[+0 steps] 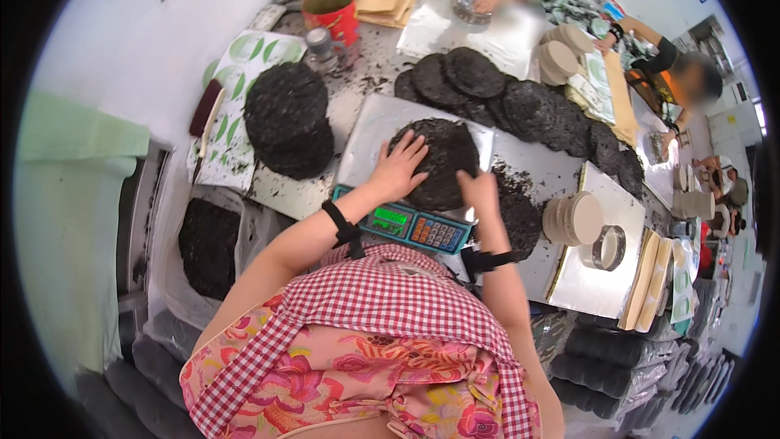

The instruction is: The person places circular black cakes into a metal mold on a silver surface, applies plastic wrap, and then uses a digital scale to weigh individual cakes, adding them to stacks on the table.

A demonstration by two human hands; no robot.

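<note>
A dark, rough, round cake of pressed leafy-looking material lies on the silver pan of a weighing scale. My left hand rests on the cake's left side, its fingers spread over the top. At the right edge of the cake, my right hand grips the rim, with some fingers hidden. The scale's teal front panel carries a lit green display and a keypad, just below my left wrist. Dark loose crumbs lie right of the scale.
Left stands a tall dark stack on printed paper, with a brush beside it. Overlapping dark cakes run behind the scale. Pale discs and a metal ring sit right. A red can and co-workers are beyond.
</note>
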